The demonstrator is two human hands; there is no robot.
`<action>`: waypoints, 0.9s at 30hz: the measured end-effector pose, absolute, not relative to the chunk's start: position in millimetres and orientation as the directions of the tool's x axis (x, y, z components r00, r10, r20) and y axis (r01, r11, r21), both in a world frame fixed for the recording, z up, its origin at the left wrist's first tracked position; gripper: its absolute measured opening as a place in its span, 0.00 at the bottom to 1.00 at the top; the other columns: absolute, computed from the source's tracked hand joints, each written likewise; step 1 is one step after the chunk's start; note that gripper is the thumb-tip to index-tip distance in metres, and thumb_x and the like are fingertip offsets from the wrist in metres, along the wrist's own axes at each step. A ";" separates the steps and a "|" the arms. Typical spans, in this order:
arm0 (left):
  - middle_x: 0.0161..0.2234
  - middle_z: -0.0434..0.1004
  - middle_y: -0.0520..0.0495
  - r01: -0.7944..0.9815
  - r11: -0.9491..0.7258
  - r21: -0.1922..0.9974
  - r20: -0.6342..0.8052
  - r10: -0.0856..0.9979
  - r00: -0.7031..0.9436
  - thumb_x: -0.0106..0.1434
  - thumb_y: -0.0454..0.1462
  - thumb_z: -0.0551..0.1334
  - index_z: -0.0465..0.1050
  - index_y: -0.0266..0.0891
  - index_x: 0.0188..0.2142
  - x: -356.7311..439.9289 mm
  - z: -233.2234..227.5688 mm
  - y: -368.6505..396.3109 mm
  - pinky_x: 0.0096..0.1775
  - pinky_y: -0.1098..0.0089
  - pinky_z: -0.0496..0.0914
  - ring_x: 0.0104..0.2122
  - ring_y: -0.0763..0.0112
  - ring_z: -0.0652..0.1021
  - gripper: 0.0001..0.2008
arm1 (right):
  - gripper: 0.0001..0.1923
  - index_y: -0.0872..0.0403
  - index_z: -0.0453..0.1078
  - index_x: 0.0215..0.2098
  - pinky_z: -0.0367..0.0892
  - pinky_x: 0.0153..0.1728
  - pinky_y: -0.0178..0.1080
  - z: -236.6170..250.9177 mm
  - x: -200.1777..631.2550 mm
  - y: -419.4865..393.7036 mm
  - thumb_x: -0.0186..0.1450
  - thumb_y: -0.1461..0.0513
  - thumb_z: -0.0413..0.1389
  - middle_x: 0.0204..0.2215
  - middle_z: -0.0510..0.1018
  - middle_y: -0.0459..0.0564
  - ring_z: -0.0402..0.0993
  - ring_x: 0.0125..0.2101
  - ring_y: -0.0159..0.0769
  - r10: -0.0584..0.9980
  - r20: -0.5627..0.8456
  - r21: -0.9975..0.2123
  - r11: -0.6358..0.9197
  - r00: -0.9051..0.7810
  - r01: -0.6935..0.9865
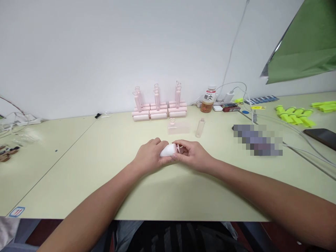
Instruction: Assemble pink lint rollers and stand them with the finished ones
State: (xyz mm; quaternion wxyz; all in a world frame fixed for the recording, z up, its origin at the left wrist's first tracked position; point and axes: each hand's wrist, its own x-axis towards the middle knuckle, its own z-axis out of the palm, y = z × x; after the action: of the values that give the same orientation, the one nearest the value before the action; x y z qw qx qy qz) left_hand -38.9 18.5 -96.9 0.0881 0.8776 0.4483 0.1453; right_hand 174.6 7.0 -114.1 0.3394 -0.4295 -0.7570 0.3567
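Partly covered, a white roller (167, 151) sits between two hands: the left hand (149, 157) wraps its body, the right hand (196, 156) pinches its pink end (175, 148). A pixelated object (258, 140) is unreadable; a dark phone (321, 137) is cut off at right. The table (183, 199) leaves room leftward and toward its near edge.

Likely assembly workshop: worktable (65, 175), rowed pink pieces (158, 114), batched yellow parts (285, 117).
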 end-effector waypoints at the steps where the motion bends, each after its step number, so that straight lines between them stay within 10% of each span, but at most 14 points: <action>1: 0.37 0.70 0.45 0.761 -0.584 0.282 0.176 0.811 0.558 0.63 0.64 0.51 0.72 0.44 0.47 -38.9 -97.0 18.5 0.30 0.68 0.61 0.35 0.61 0.73 0.31 | 0.14 0.52 0.73 0.44 0.61 0.28 0.35 -113.7 174.4 6.6 0.63 0.53 0.60 0.28 0.71 0.44 0.65 0.28 0.33 0.891 0.210 -0.831 0.380 -0.402 0.406; 10: 0.38 0.72 0.46 0.774 -0.553 0.310 0.194 0.833 0.518 0.63 0.61 0.53 0.71 0.43 0.46 -40.1 -99.5 19.2 0.32 0.66 0.63 0.37 0.61 0.74 0.28 | 0.17 0.52 0.71 0.49 0.70 0.31 0.38 -114.8 174.9 8.4 0.64 0.54 0.58 0.38 0.79 0.50 0.75 0.31 0.37 0.880 0.325 -0.783 0.456 -0.347 0.422; 17: 0.38 0.74 0.49 0.720 -0.397 0.570 0.178 0.915 0.363 0.63 0.59 0.56 0.70 0.42 0.41 -43.0 -100.4 25.6 0.33 0.67 0.64 0.35 0.64 0.74 0.24 | 0.12 0.53 0.70 0.44 0.68 0.46 0.51 -87.2 213.2 32.3 0.62 0.59 0.55 0.40 0.77 0.56 0.73 0.42 0.49 0.616 0.785 -0.351 0.531 -0.066 0.771; 23: 0.33 0.73 0.50 0.628 -0.283 0.725 0.182 0.958 0.222 0.63 0.57 0.57 0.68 0.41 0.40 -46.3 -105.6 32.8 0.30 0.69 0.62 0.31 0.66 0.72 0.22 | 0.33 0.55 0.58 0.58 0.65 0.48 0.54 -102.3 239.0 66.8 0.54 0.59 0.57 0.53 0.71 0.63 0.68 0.50 0.56 0.836 0.512 -0.582 0.166 0.199 0.796; 27: 0.35 0.74 0.49 0.593 -0.255 0.764 0.209 0.967 0.146 0.63 0.56 0.57 0.67 0.40 0.43 -48.6 -108.9 37.0 0.31 0.69 0.63 0.32 0.66 0.72 0.22 | 0.26 0.54 0.61 0.52 0.66 0.37 0.44 -118.8 241.4 77.3 0.55 0.58 0.56 0.42 0.76 0.57 0.73 0.38 0.47 0.950 0.240 -0.651 0.005 0.199 0.759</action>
State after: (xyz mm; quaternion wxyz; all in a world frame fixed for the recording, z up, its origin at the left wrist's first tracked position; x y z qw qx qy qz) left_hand -48.6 37.0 -108.9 0.2651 0.7091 0.5499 0.3530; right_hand 241.4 77.3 -118.8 0.3479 -0.6919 -0.6177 0.1370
